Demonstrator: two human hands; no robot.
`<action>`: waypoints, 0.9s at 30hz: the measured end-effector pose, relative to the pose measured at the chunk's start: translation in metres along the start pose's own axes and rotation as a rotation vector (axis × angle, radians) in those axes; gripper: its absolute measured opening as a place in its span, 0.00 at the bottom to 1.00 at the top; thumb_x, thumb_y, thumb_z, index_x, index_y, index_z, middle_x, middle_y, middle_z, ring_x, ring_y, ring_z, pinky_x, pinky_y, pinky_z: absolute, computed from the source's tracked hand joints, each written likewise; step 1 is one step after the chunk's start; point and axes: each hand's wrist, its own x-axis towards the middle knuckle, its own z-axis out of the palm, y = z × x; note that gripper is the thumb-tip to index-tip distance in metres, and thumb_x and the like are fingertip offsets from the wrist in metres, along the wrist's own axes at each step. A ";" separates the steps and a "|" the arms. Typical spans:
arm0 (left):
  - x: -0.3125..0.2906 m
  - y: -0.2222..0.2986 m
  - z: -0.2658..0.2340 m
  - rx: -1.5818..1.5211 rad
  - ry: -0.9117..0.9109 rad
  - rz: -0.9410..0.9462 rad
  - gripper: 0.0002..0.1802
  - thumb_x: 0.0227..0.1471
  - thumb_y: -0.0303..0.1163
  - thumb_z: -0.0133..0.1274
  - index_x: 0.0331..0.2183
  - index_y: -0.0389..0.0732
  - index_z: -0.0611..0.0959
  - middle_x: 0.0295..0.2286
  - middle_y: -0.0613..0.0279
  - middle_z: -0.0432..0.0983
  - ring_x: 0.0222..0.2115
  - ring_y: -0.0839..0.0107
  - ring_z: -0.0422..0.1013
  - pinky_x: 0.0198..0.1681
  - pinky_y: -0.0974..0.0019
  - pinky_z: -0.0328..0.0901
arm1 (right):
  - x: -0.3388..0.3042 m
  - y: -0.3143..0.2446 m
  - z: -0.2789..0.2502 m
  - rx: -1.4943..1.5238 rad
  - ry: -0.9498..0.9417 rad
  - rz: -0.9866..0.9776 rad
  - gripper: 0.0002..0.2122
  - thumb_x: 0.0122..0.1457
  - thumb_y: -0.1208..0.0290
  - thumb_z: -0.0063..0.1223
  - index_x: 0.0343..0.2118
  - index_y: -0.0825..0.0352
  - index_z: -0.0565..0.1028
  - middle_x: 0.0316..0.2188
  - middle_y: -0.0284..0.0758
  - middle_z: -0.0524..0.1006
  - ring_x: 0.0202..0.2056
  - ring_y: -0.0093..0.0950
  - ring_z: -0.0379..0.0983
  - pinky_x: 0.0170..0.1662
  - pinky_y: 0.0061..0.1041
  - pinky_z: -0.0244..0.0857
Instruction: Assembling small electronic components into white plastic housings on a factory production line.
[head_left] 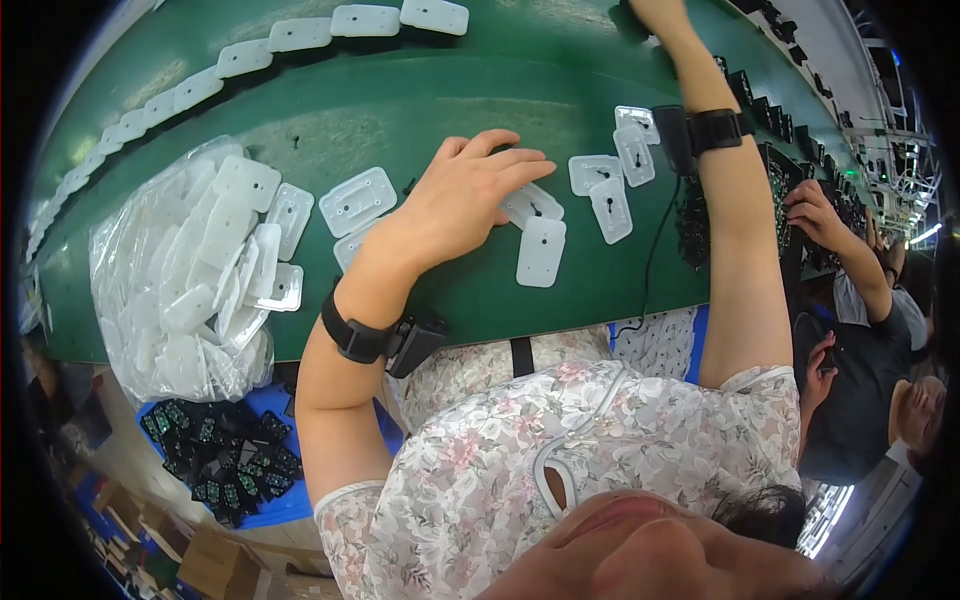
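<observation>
My left hand (pixel 468 190) lies over the green table with its fingers stretched out and apart. Its fingertips and thumb are at a white plastic cover (pixel 532 203), partly hidden under the hand. Just in front of that, a flat white cover (pixel 541 253) with small holes lies on the table. Beside my left wrist is an open white tray-shaped cover (pixel 358 201), with another partly behind the forearm. My right hand (pixel 660 14) reaches far to the table's top edge, close to a dark object; its fingers are mostly cut off by the picture's rim.
A clear plastic bag (pixel 135 270) spills white covers at left. A row of white covers (pixel 300 34) curves along the far side. More covers (pixel 612 210) lie right of centre. Circuit boards (pixel 225 460) fill a blue bin below. A co-worker's hand (pixel 815 215) is at right near dark boards.
</observation>
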 end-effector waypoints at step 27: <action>0.017 -0.013 0.015 0.413 0.356 -0.161 0.33 0.39 0.29 0.61 0.51 0.43 0.72 0.39 0.65 0.71 0.43 0.65 0.66 0.43 0.61 0.61 | -0.055 -0.002 -0.024 -0.435 -0.273 -0.460 0.19 0.50 0.79 0.46 0.48 0.64 0.72 0.40 0.47 0.75 0.42 0.45 0.71 0.46 0.38 0.65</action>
